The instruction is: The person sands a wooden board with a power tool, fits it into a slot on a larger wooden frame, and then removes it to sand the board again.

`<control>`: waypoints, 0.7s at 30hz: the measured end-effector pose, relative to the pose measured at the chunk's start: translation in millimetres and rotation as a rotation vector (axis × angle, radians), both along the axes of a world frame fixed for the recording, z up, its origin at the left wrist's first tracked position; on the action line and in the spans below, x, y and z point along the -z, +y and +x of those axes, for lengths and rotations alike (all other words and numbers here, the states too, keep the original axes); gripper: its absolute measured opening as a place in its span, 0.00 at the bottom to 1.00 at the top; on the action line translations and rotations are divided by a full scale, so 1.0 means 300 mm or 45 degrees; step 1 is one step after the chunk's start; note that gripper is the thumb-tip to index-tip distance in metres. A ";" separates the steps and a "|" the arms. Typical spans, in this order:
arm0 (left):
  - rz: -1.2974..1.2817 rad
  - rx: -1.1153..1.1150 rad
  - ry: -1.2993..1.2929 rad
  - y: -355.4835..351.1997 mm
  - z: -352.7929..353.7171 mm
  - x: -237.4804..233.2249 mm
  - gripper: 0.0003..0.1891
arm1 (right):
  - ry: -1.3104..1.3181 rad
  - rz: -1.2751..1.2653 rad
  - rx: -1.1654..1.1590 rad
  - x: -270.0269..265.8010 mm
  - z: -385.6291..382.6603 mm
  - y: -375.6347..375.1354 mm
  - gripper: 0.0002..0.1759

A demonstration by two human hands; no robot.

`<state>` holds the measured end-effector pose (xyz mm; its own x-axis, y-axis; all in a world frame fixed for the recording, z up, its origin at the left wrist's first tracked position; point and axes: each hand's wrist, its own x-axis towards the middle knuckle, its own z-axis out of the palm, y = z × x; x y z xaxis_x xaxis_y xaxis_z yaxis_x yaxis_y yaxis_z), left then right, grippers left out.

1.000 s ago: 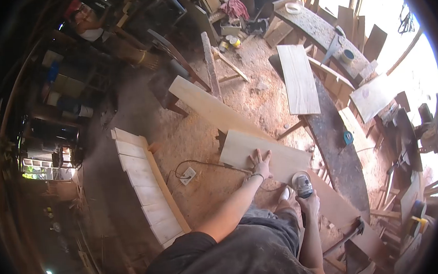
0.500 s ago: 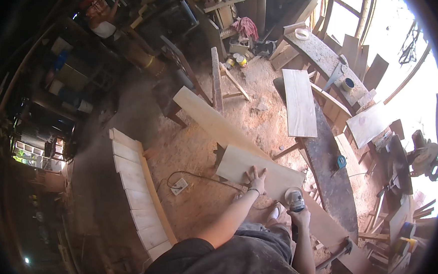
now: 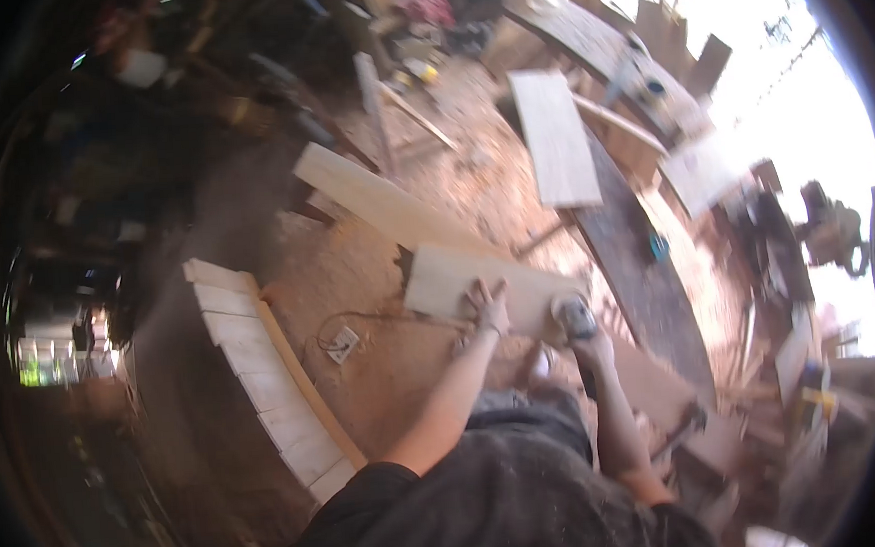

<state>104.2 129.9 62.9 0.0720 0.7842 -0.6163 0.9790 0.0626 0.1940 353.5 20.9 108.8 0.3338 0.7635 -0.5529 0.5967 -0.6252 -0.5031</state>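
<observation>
My left hand [image 3: 489, 307] lies with fingers spread on a pale wooden board [image 3: 436, 282]. In my right hand [image 3: 592, 348] is an angle grinder [image 3: 574, 317], its round disc over the right end of that board. Motion blur hides whether the disc touches the wood. Beneath the board runs a longer plank [image 3: 367, 193], reaching away to the upper left.
Left of me stands a row of pale boards [image 3: 253, 365] along a strip. A white socket box [image 3: 343, 344] with a cord lies on the dusty floor. To the right are a dark bench [image 3: 638, 271], a loose board [image 3: 557, 141] and a hammer [image 3: 682, 429].
The view has shifted and blurred. My right hand has moved the grinder forward across the board's right end. My left hand still lies spread on the board.
</observation>
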 end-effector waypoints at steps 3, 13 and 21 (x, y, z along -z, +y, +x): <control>-0.007 0.065 -0.006 0.006 -0.014 -0.002 0.72 | 0.048 0.029 0.015 -0.123 -0.068 -0.039 0.37; -0.072 0.070 0.017 0.029 0.001 -0.071 0.76 | 0.032 -0.123 -0.011 -0.178 0.070 0.004 0.34; 0.027 0.079 -0.058 0.022 -0.022 -0.054 0.72 | 0.074 -0.108 0.036 -0.148 -0.029 0.160 0.36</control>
<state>97.6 136.5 79.0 0.1481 0.7904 -0.5944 0.9710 -0.0022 0.2390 344.8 68.8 153.2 0.3198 0.7040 -0.6341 0.5497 -0.6830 -0.4811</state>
